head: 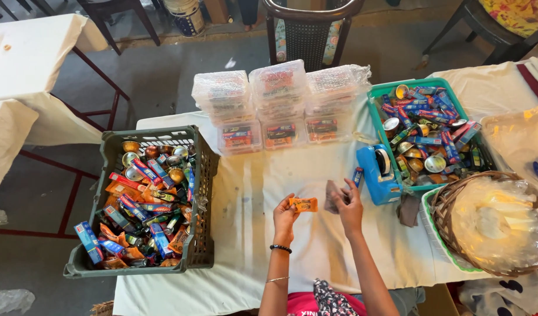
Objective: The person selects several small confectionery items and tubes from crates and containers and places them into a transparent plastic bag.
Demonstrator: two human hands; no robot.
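Two hands meet over the white tablecloth point(245, 193) at the middle of the table. The left hand point(284, 217) pinches a small orange packet point(303, 204) by its end between fingertips and thumb, holding it just above the cloth. The right hand point(348, 205) is closed loosely around a small grey-brown piece, perhaps a cloth or a folded wrapper point(331, 196); what it is cannot be told.

To the left, a grey crate point(108, 158) hangs partly over the table edge, full of mixed packets, blue boxes and small round tins. To the right, a green crate point(379, 93) holds similar goods, with a blue tape dispenser point(377, 172) against its near wall. Behind the hands, stacks of clear plastic boxes point(279, 99) are already filled. A wicker basket point(450, 196) of clear bags sits at the far right.

Judging from this, the work is at the picking-up stage of assembling a set: one item is in hand and not yet placed. The next move likely calls for a steady pinch on the thin packet while the other hand frees itself.
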